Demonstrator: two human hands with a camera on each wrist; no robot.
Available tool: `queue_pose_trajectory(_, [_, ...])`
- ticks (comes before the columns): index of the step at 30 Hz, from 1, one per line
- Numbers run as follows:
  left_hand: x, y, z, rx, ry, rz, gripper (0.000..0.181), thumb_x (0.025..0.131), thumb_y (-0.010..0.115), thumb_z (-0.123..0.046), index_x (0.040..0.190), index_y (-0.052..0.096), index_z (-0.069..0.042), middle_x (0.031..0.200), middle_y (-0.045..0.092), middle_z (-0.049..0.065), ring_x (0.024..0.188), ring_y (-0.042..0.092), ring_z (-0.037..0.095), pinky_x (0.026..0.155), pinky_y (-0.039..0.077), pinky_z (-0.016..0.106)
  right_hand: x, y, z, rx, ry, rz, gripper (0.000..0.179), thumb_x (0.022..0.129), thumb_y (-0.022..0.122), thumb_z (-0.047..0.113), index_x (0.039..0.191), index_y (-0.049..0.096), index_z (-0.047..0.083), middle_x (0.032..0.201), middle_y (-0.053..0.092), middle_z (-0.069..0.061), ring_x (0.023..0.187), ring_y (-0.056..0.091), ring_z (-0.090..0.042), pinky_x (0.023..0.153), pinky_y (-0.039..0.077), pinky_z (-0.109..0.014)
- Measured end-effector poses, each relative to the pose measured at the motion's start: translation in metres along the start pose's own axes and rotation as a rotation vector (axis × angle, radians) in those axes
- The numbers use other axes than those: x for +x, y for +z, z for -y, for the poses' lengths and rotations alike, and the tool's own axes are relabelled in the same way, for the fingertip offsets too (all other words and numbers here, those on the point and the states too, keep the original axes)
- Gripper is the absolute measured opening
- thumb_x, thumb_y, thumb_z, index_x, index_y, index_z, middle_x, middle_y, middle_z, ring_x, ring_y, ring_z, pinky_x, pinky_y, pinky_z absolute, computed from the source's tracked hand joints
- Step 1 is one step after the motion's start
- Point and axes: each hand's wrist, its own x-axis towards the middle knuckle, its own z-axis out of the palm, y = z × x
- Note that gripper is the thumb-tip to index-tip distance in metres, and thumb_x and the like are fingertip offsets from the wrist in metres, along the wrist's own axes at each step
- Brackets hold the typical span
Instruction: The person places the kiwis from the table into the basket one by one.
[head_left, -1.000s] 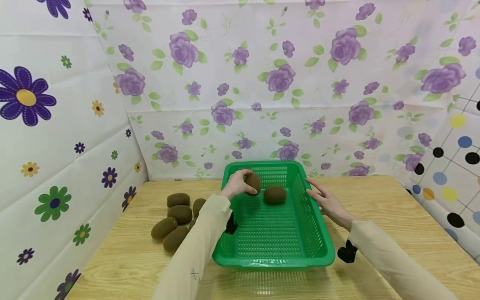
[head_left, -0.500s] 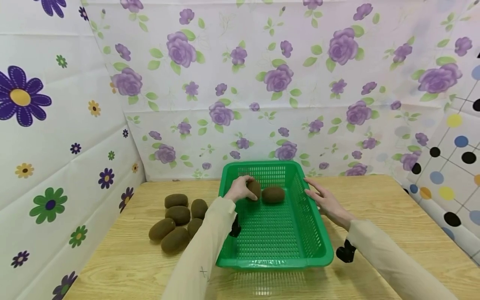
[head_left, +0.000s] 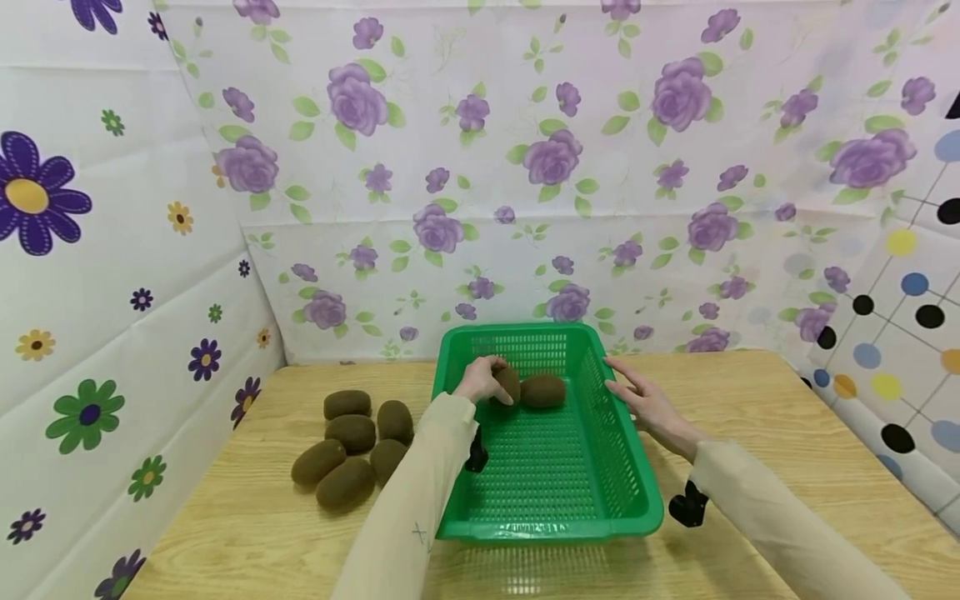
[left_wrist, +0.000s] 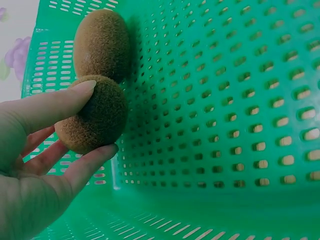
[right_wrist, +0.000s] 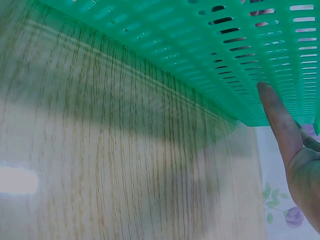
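My left hand is inside the green plastic basket, near its back left corner. Thumb and fingers pinch a brown fuzzy kiwi at the basket floor. Right against it lies a second kiwi, on its side by the back wall. At the basket's right side, my right hand touches the rim with straight fingers, and its thumb lies along the slotted outer wall.
Left of the basket, several loose kiwis lie grouped on the wooden table. A flowered cloth hangs behind the table's back edge. Dotted cloth covers the right side.
My left hand has lowered the kiwi to the basket floor and brought it up beside the other one. The right hand has stayed at the rim. The view has shifted slightly.
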Motion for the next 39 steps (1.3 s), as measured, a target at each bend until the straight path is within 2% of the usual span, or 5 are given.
queue_pose_trajectory(3, [0.001,0.001,0.002,-0.022,-0.020,0.006,0.062,0.066,0.077,0.007,0.123,0.052,0.001,0.122,0.048,0.017,0.109,0.045,0.034,0.073,0.048,0.039,-0.001,0.001,0.001,-0.002,0.001,0.011,0.061,0.095,0.047,0.034,0.146,0.016,0.026,0.098,0.045,-0.022,0.074,0.052,-0.022,0.069,0.048,-0.048])
queue_pose_trajectory(11, [0.007,0.006,0.009,-0.043,-0.081,0.004,0.065,0.065,0.078,0.007,0.124,0.052,-0.001,0.122,0.048,0.016,0.110,0.044,0.033,0.080,0.046,0.039,-0.002,0.002,0.003,0.002,-0.005,0.005,0.059,0.095,0.046,0.032,0.146,0.016,0.026,0.118,0.042,-0.025,0.082,0.056,-0.026,0.069,0.049,-0.048])
queue_pose_trajectory(18, [0.008,0.008,0.013,-0.033,-0.077,0.012,0.065,0.065,0.077,0.008,0.124,0.052,0.000,0.123,0.048,0.017,0.112,0.043,0.033,0.076,0.047,0.039,-0.001,0.004,0.002,0.007,0.005,0.003,0.058,0.095,0.046,0.032,0.146,0.018,0.027,0.084,0.042,-0.015,0.065,0.049,-0.019,0.066,0.049,-0.047])
queue_pose_trajectory(28, [0.002,-0.001,0.000,0.076,-0.034,0.016,0.066,0.067,0.076,0.006,0.128,0.049,-0.001,0.127,0.046,0.018,0.112,0.044,0.034,0.084,0.043,0.041,-0.003,0.002,0.002,-0.001,-0.006,0.011,0.058,0.096,0.044,0.031,0.146,0.016,0.025,0.095,0.045,-0.021,0.071,0.052,-0.021,0.067,0.049,-0.048])
queue_pose_trajectory(39, [-0.007,-0.023,-0.022,-0.004,0.036,0.016,0.067,0.071,0.072,0.008,0.131,0.046,-0.003,0.134,0.040,0.015,0.122,0.034,0.033,0.086,0.041,0.041,-0.002,0.000,0.000,-0.003,-0.010,0.017,0.058,0.096,0.044,0.032,0.146,0.016,0.026,0.125,0.037,-0.028,0.079,0.055,-0.028,0.067,0.049,-0.049])
